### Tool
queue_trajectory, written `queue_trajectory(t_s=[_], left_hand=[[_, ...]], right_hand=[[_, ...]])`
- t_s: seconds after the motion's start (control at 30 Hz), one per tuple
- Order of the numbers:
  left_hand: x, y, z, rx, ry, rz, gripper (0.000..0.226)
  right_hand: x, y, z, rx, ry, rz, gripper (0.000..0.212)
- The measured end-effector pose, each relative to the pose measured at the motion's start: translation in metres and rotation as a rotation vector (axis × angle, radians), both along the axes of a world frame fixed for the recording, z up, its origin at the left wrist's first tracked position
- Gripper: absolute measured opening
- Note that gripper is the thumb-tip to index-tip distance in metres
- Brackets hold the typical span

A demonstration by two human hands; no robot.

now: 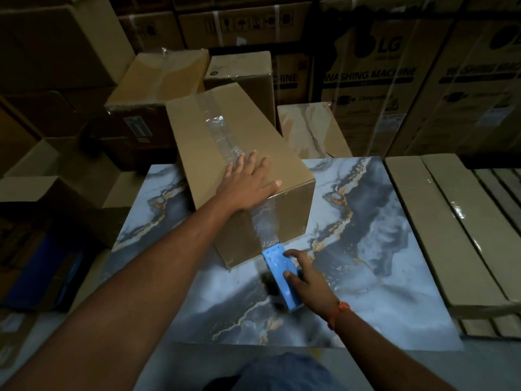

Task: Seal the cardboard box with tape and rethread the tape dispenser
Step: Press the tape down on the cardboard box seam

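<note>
I count one cardboard box [239, 153] on the work surface, one tape dispenser [280, 273], and two bare hands. The box is plain brown corrugated board, a long rectangular block set at an angle, running from about 11 o'clock down toward the centre of my view. One strip of clear glossy tape [222, 134] runs along its top seam, wrinkled and catching light, and carries on over the near edge and down the end face, where it looks cloudy and creased. It reaches the dispenser at the base of the box, near 5 o'clock from the box's middle.

My left hand [248, 184] lies flat and spread on the near end of the box top, fingers splayed, palm down over the taped seam, gripping nothing. My right hand [306, 277] is wrapped around the dispenser, a light blue plastic body with a toothed edge against the bottom of the box's end face. An orange thread band [339, 309] circles the right wrist.

The box sits on a tabletop [366, 249] with a smooth marbled pattern of blue, grey and white with gold veins. At 3 o'clock lie two long flat cartons [439, 221] with shiny tape. Across 12 o'clock stand many stacked brown cartons, several printed with washing machine lettering [369, 76]
</note>
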State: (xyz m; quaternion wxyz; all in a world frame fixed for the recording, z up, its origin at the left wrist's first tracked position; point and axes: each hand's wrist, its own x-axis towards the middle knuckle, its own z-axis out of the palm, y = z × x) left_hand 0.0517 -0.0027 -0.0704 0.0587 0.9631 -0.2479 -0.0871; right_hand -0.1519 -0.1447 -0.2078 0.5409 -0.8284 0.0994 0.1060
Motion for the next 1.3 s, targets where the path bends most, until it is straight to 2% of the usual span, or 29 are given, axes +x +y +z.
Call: queue_trajectory(t_s=[0.17, 0.33, 0.7, 0.97, 1.3], left_hand=[[0.006, 0.001, -0.006, -0.019, -0.019, 0.025, 0.08], [0.022, -0.002, -0.007, -0.022, -0.056, 0.078, 0.076], [0.067, -0.008, -0.011, -0.014, -0.102, 0.225, 0.086], [0.072, -0.008, -0.014, -0.005, -0.12, 0.217, 0.09], [0.074, -0.008, -0.018, -0.025, -0.14, 0.217, 0.092]], right_hand=[[-0.001, -0.002, -0.002, 0.305, 0.023, -0.044, 0.038], [-0.001, -0.004, -0.002, 0.421, 0.041, -0.048, 0.039], [-0.006, 0.007, -0.005, 0.343, -0.03, -0.186, 0.031], [0.009, 0.011, 0.01, 0.392, 0.138, -0.253, 0.031], [0.016, 0.016, 0.015, 0.386, 0.205, -0.329, 0.031]])
